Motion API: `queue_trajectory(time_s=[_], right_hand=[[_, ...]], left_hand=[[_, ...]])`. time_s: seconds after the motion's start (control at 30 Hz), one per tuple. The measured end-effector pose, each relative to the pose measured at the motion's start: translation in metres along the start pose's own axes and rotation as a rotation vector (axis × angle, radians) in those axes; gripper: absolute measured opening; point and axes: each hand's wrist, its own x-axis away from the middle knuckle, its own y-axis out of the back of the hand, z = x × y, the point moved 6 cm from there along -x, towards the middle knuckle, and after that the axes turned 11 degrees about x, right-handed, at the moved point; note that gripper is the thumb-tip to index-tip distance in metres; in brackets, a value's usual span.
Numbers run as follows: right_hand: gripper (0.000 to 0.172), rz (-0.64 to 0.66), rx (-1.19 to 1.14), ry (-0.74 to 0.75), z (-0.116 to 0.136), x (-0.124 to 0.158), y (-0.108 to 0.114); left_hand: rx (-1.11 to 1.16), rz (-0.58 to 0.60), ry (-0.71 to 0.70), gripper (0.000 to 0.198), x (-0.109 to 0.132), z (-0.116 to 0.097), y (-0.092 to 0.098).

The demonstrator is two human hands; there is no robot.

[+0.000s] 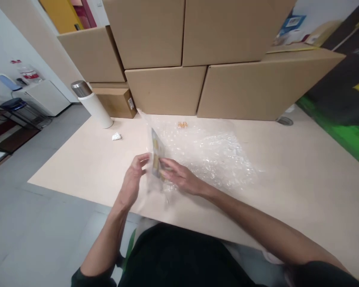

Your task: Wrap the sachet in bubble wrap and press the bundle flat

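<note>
A small flat packet [156, 153] with yellow and grey print stands on edge near the table's front edge, inside or against a sheet of clear bubble wrap [209, 151]. My left hand [133, 179] touches the packet's left side with its fingertips. My right hand [182, 177] grips the packet's lower right part, fingers curled round it and the wrap. The bubble wrap spreads out to the right over the table.
A light wooden table [302, 175] carries a white flask with a metal cap [92, 104], a crumpled white scrap [116, 136] and a small orange bit [182, 124]. Stacked cardboard boxes [197, 59] wall the back. Grey floor lies to the left.
</note>
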Motion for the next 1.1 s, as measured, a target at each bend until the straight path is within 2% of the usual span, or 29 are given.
queue_trajectory(time_s=[0.13, 0.2, 0.27, 0.33, 0.4, 0.5, 0.57, 0.63, 0.67, 0.73, 0.8, 0.9, 0.93, 1.0, 1.1], right_hand=[[0.041, -0.065, -0.505, -0.195, -0.015, 0.024, 0.018], [0.035, -0.122, -0.629, -0.279, -0.025, 0.038, 0.026], [0.031, -0.161, -0.640, -0.346, -0.034, 0.052, 0.036], [0.028, -0.157, -0.521, -0.386, -0.042, 0.066, 0.046], [0.028, -0.182, -0.247, -0.373, -0.045, 0.076, 0.060], [0.031, -0.369, 0.244, -0.260, -0.039, 0.080, 0.080], [0.033, -0.436, 0.416, -0.147, -0.032, 0.073, 0.081], [0.033, -0.361, 0.473, -0.048, -0.026, 0.060, 0.071], [0.033, -0.314, 0.496, -0.027, -0.025, 0.053, 0.065], [0.036, -0.255, 0.540, -0.039, -0.025, 0.043, 0.059], [0.039, -0.253, 0.551, -0.087, -0.025, 0.039, 0.060], [0.045, -0.235, 0.466, -0.159, -0.025, 0.043, 0.066], [0.047, -0.224, 0.412, -0.187, -0.025, 0.045, 0.069], [0.051, -0.220, 0.273, -0.250, -0.027, 0.052, 0.074], [0.050, -0.256, 0.004, -0.284, -0.029, 0.063, 0.081]], left_hand=[[-0.268, 0.316, -0.142, 0.062, -0.002, -0.004, -0.054], [-0.451, 0.401, -0.163, 0.059, -0.004, 0.001, -0.077], [-0.647, 0.456, -0.143, 0.056, -0.006, 0.010, -0.093], [-0.817, 0.490, -0.142, 0.054, -0.007, 0.020, -0.106], [-0.938, 0.504, -0.183, 0.054, -0.007, 0.027, -0.115], [-1.047, 0.488, -0.247, 0.054, -0.007, 0.032, -0.122], [-1.069, 0.492, -0.268, 0.053, -0.007, 0.033, -0.124], [-1.033, 0.500, -0.275, 0.050, -0.007, 0.033, -0.121], [-0.999, 0.463, -0.272, 0.049, -0.008, 0.032, -0.116], [-0.887, 0.297, -0.244, 0.054, -0.015, 0.028, -0.097], [-0.673, 0.126, -0.129, 0.067, -0.023, 0.030, -0.071], [-0.266, 0.060, 0.085, 0.070, -0.029, 0.039, -0.049], [-0.170, 0.053, 0.104, 0.068, -0.030, 0.038, -0.048], [-0.062, 0.044, 0.051, 0.061, -0.029, 0.027, -0.052], [0.008, 0.125, -0.085, 0.047, -0.024, 0.004, -0.081]])
